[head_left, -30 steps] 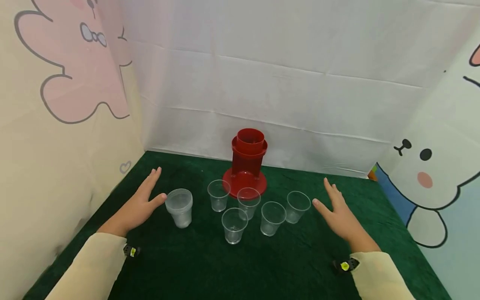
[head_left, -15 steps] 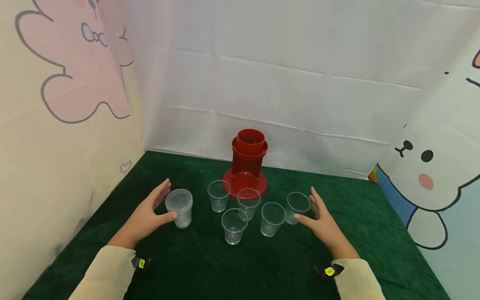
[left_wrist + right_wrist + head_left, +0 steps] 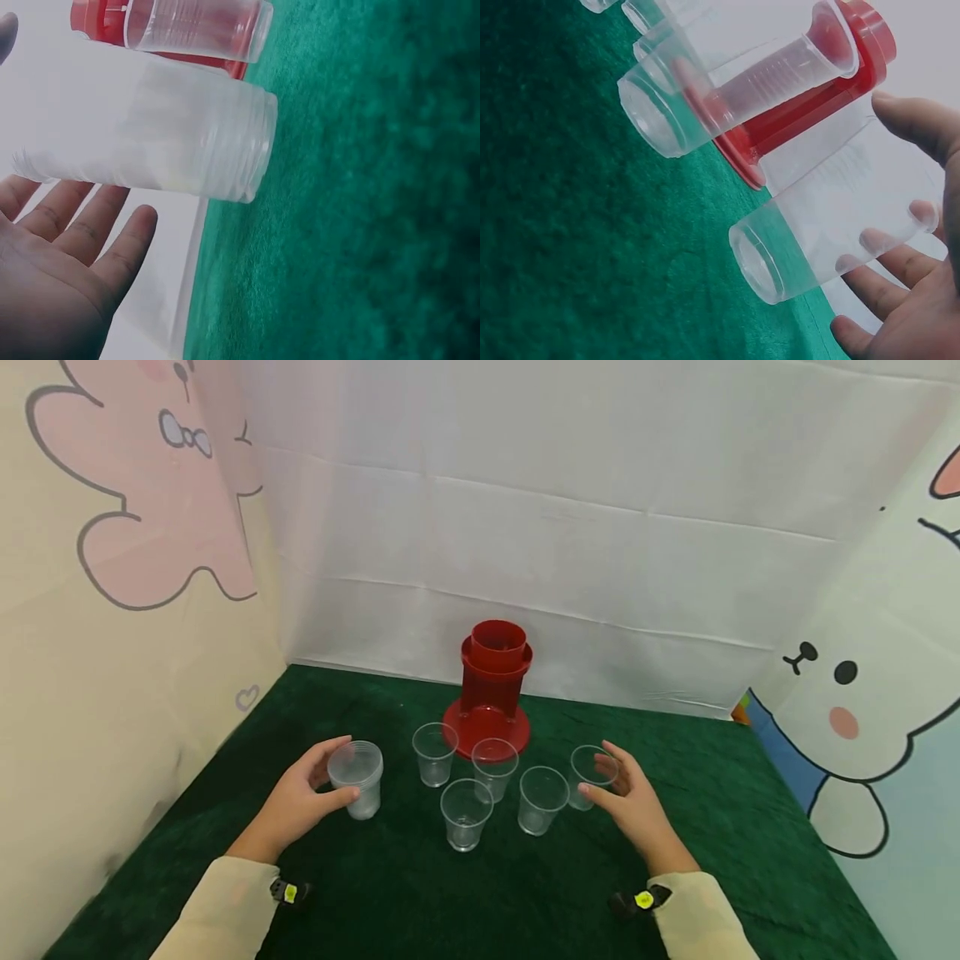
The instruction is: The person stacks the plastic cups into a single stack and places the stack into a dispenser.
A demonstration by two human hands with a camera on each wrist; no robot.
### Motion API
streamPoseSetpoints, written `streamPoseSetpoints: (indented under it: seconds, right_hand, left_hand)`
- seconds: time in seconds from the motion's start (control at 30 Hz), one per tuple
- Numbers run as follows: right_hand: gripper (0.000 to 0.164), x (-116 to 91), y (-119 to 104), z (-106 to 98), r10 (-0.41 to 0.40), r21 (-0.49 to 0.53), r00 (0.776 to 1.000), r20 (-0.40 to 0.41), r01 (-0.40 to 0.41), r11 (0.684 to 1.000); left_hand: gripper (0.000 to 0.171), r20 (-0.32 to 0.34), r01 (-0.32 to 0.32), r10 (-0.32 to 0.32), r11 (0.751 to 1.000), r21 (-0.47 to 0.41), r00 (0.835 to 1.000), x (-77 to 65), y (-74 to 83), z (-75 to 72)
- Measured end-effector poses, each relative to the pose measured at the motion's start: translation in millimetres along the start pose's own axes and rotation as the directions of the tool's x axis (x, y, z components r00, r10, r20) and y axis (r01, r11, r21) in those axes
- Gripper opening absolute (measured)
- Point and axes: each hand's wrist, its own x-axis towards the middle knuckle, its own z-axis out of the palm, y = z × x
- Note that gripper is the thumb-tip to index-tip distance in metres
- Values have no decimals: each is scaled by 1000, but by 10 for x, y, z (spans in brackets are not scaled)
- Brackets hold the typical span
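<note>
My left hand (image 3: 298,806) is at a stack of nested clear plastic cups (image 3: 187,142), with the thumb in front and the fingers behind. In the left wrist view the palm stands apart from the stack; whether the fingertips touch it I cannot tell. Around the rightmost single clear cup (image 3: 780,240) my right hand (image 3: 637,806) is spread, its fingers showing through the plastic and its thumb off the cup's wall. All cups stand upright on the green cloth. Several more single cups, one of them the front cup (image 3: 465,822), stand between the hands.
A red plastic stand (image 3: 491,693) with a round base and tube top is behind the cups. Green cloth (image 3: 465,910) covers the table. A white curtain (image 3: 525,552) hangs at the back, with printed cartoon walls on the left and right.
Both hands have moved inward, the left to the cup stack and the right to the rightmost cup, and have come lower. The cups and the red stand stay in place.
</note>
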Motion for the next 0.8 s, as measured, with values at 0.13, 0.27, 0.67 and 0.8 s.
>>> streamPoseSetpoints:
  seconds: [0.13, 0.27, 0.67, 0.8]
  right_hand:
    - [89, 8, -6, -6, 3, -18, 1000, -3, -4, 1000]
    - [96, 15, -2, -7, 29, -29, 1000, 3, -29, 999]
    - [80, 9, -34, 10, 26, -30, 1000, 0, -26, 999]
    - [78, 17, -24, 3, 8, -40, 1000, -10, -8, 999]
  left_hand:
    - [73, -1, 12, -12, 1000, -17, 1000, 7, 7, 7]
    - [72, 9, 33, -32, 999, -32, 999, -8, 12, 7]
    - [70, 27, 70, -68, 995, -68, 997, -3, 33, 5]
    - [69, 24, 82, -80, 994, -70, 996, -12, 29, 9]
